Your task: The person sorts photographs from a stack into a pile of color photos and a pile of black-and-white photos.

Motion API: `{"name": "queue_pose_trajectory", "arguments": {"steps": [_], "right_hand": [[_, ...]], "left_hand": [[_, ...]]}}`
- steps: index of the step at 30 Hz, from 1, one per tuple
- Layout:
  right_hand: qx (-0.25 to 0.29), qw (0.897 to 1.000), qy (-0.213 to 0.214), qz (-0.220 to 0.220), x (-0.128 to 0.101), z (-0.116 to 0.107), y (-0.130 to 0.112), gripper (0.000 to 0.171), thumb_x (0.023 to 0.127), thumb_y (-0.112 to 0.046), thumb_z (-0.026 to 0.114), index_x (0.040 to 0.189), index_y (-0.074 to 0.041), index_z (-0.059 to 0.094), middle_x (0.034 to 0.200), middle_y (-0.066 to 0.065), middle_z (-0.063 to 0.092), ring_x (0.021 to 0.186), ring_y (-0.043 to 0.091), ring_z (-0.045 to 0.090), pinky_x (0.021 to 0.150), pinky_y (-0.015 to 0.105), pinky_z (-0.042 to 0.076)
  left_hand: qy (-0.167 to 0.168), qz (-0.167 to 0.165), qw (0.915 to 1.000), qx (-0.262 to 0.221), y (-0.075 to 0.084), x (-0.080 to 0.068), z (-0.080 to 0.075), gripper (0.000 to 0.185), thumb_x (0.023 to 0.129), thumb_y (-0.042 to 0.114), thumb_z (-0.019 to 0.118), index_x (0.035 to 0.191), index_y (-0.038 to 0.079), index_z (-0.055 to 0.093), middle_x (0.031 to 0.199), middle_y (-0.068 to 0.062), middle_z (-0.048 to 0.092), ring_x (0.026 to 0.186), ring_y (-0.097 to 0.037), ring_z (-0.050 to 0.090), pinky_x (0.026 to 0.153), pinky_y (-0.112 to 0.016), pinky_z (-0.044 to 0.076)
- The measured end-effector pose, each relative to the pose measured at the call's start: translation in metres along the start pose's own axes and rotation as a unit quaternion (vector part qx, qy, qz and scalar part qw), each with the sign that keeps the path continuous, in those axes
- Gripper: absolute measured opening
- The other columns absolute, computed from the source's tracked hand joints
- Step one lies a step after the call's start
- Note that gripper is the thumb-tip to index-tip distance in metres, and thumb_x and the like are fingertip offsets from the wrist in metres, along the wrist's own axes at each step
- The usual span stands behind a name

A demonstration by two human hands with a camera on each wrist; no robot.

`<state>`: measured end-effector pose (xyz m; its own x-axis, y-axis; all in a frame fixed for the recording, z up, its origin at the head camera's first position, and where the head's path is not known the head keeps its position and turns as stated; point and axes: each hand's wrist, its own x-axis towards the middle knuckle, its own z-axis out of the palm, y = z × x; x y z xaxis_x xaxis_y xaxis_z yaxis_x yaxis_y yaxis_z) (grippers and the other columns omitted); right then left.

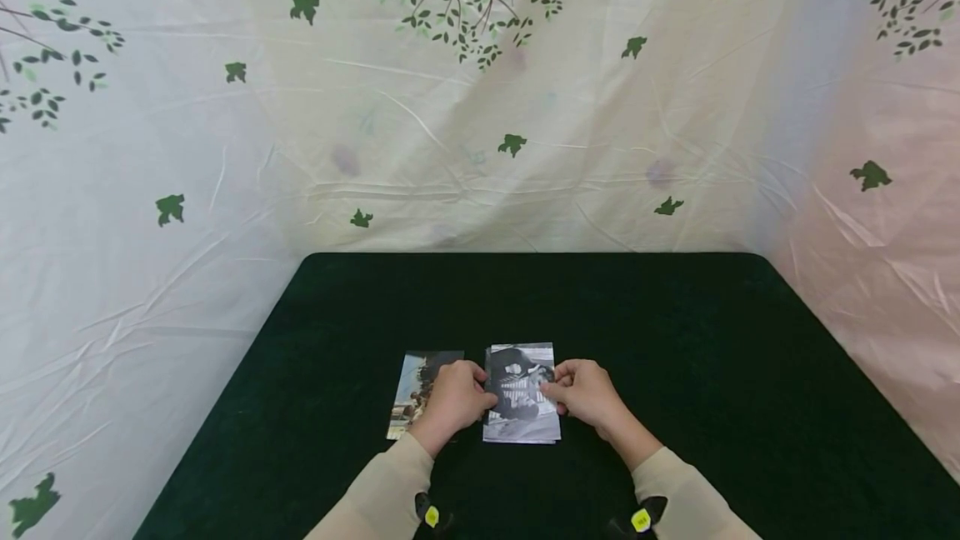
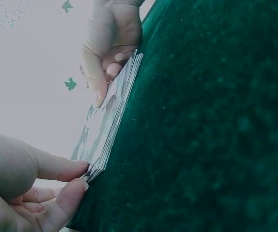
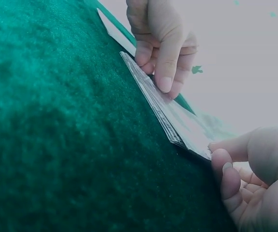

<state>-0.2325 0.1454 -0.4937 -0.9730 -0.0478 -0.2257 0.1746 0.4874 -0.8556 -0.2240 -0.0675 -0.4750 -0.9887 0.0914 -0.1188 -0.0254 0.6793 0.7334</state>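
Note:
A stack of photo prints [image 1: 520,423] lies on the table between the two hands, a black-and-white picture on top. At its left edge the left hand [image 1: 456,394] pinches the prints between thumb and fingers. Across from it, the right hand [image 1: 588,392] pinches the right edge, its thumb over the top photo [image 3: 187,125]. In the right wrist view that top photo's right side stands slightly apart from the layered prints [image 3: 151,101] beneath. A colour photo [image 1: 408,394] lies to the left, partly hidden under the left hand and wrist.
A dark green cloth covers the table [image 1: 675,323]. Pale fabric walls [image 1: 450,190] printed with leaves and branches rise behind and at both sides. Dark wrist straps [image 1: 651,515] with yellow tags sit by both sleeves.

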Motion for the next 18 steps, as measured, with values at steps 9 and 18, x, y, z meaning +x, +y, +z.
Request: {"name": "queue_pose_trajectory", "arguments": {"steps": [9,18], "right_hand": [[0.004,1.000,0.007,0.007,0.0009,-0.0004,-0.0001,0.029,0.084,-0.017,0.075,0.104,-0.005,0.057,0.071,0.008,0.061,0.059,0.022,0.058,0.055,0.032,0.049],[0.003,1.000,0.006,0.003,0.0015,0.0000,0.0002,0.029,0.083,-0.017,0.076,0.102,-0.006,0.057,0.070,0.008,0.060,0.058,0.022,0.058,0.054,0.032,0.049]], "left_hand": [[-0.002,0.000,1.0000,0.000,-0.0001,0.0008,-0.0006,0.030,0.079,0.008,0.078,0.104,-0.002,0.065,0.071,-0.004,0.062,0.056,-0.013,0.059,0.054,-0.031,0.051],[-0.006,0.000,1.0000,0.001,-0.0020,0.0015,0.0004,0.030,0.079,0.009,0.078,0.104,-0.002,0.065,0.070,-0.003,0.061,0.055,-0.013,0.059,0.053,-0.030,0.051]]}}
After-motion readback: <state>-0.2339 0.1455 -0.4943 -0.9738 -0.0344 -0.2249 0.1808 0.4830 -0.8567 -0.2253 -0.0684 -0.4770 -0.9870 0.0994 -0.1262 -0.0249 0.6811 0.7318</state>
